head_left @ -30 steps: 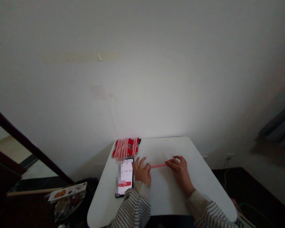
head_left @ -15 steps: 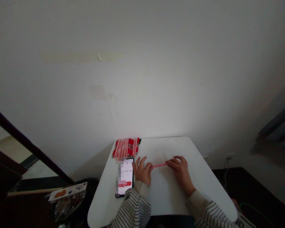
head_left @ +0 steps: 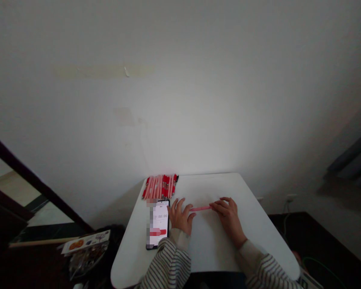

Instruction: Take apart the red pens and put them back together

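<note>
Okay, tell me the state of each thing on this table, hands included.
Pink pen: lying crosswise, right end pinched
Left hand: open, thumb spread from index finger
Right hand: closed on the pen's end
Phone: face up, lit
Other pens: bunched side by side

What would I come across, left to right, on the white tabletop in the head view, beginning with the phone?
Phone, left hand, slim pink rod, right hand.
</note>
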A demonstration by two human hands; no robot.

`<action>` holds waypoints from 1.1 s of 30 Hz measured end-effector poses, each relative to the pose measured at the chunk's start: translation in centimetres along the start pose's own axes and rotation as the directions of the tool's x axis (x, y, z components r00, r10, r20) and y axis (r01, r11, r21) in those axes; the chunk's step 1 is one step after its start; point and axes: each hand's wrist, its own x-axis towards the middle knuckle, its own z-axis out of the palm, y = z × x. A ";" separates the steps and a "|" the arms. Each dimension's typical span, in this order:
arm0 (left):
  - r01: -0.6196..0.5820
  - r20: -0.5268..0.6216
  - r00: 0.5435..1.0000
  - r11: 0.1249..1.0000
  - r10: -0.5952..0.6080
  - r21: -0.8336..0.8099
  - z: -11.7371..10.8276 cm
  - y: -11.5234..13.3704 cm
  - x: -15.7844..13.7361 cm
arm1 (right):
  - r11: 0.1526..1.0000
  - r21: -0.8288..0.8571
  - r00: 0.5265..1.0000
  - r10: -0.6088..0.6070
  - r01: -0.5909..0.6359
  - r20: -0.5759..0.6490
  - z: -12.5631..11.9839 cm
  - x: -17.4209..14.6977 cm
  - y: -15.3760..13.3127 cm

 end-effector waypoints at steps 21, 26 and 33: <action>-0.038 0.028 0.999 0.999 0.037 0.037 -0.6 0.1 0.2 | 1.000 -0.005 1.000 -0.025 0.025 0.001 0.2 0.0 0.2; -0.056 0.108 0.993 0.998 0.053 0.025 -1.0 -0.1 0.3 | 1.000 0.009 1.000 -0.013 0.013 0.004 0.2 0.0 0.2; -0.002 0.143 0.990 0.999 -0.005 0.050 -1.5 0.5 0.4 | 1.000 0.018 1.000 -0.017 0.016 0.010 0.2 0.0 0.4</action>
